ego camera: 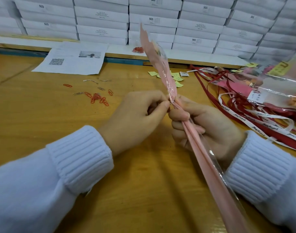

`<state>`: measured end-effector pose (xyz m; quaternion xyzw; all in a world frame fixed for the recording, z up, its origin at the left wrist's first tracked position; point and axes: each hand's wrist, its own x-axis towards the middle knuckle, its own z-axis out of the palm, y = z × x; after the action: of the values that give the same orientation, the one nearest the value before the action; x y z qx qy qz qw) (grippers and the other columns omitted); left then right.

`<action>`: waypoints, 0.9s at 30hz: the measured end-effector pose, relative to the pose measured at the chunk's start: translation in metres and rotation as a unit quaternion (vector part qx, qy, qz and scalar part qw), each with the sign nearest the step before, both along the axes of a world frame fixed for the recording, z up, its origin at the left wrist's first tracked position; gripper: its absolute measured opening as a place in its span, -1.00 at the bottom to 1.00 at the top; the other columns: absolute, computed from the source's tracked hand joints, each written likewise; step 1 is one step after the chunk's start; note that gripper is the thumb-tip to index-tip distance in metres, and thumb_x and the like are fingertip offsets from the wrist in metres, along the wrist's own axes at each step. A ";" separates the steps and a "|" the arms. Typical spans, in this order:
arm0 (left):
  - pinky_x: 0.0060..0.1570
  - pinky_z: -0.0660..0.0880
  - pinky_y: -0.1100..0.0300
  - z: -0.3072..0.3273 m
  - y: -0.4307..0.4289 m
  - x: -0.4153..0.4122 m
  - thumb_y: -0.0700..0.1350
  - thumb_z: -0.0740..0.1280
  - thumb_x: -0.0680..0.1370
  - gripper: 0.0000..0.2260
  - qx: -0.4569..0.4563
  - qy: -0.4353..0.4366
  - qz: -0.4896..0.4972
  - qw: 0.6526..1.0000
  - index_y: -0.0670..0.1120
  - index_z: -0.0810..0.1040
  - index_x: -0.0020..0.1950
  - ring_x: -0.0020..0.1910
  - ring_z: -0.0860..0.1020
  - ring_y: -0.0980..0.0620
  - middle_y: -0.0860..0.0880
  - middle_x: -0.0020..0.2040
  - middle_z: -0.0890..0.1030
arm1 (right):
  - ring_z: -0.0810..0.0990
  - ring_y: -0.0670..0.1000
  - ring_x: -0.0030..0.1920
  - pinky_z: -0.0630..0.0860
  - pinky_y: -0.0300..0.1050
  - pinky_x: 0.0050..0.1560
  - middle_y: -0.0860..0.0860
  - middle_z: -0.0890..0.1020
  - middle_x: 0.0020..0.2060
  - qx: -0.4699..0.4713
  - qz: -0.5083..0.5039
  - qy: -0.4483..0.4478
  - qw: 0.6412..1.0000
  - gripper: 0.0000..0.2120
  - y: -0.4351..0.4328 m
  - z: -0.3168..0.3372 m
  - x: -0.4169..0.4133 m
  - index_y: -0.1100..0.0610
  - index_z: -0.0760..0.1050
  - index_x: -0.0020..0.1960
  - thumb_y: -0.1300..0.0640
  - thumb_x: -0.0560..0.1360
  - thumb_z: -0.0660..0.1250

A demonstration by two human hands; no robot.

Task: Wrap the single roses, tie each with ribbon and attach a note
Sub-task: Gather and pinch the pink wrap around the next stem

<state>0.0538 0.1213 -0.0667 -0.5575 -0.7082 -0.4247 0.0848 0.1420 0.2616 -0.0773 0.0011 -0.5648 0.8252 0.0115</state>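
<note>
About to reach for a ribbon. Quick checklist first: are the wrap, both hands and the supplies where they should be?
1. Right hand grips the pink wrap below its gathered neck: ok.
2. Left hand pinches that neck: ok.
3. Neck already fastened with a tie: cannot tell, the fingers cover it.
4. Ribbons lie loose on the table, right of the hands: ok.
5. Yellow notes lie on the table behind the wrap: ok.
6. Paper clips lie scattered left of the hands: ok.
</note>
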 end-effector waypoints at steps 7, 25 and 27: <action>-0.47 0.24 0.24 -0.002 0.009 0.003 -0.24 0.28 0.54 -0.76 0.001 -0.418 -0.019 0.908 -0.10 0.55 -0.32 -0.50 0.29 0.12 0.06 -0.51 0.36 | 0.36 -0.18 -0.57 0.28 -0.35 -0.56 -0.14 0.43 -0.52 0.011 0.000 -0.011 1.000 -0.67 0.000 -0.001 0.000 0.06 0.43 -0.23 0.13 0.65 0.04; -0.52 0.21 0.37 0.003 0.004 -0.002 -0.24 0.32 0.52 -0.87 -0.034 -0.563 -0.059 0.824 -0.16 0.63 -0.18 -0.50 0.23 0.18 0.01 -0.42 0.33 | 0.42 -0.19 -0.56 0.35 -0.37 -0.53 -0.13 0.48 -0.52 0.000 0.014 -0.030 0.999 -0.69 -0.004 0.000 0.001 0.06 0.43 -0.21 0.16 0.65 0.04; -0.49 0.24 0.32 0.002 0.005 0.002 -0.22 0.32 0.53 -0.86 -0.020 -0.494 -0.019 0.869 -0.14 0.62 -0.20 -0.50 0.24 0.14 0.01 -0.46 0.32 | 0.41 -0.19 -0.57 0.34 -0.38 -0.54 -0.13 0.47 -0.54 0.010 0.012 -0.026 1.000 -0.69 -0.005 0.000 0.000 0.06 0.41 -0.22 0.17 0.65 0.03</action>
<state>0.0561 0.1268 -0.0647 -0.2896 -0.6553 -0.6320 -0.2954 0.1422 0.2569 -0.0772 -0.0137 -0.5729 0.8194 -0.0135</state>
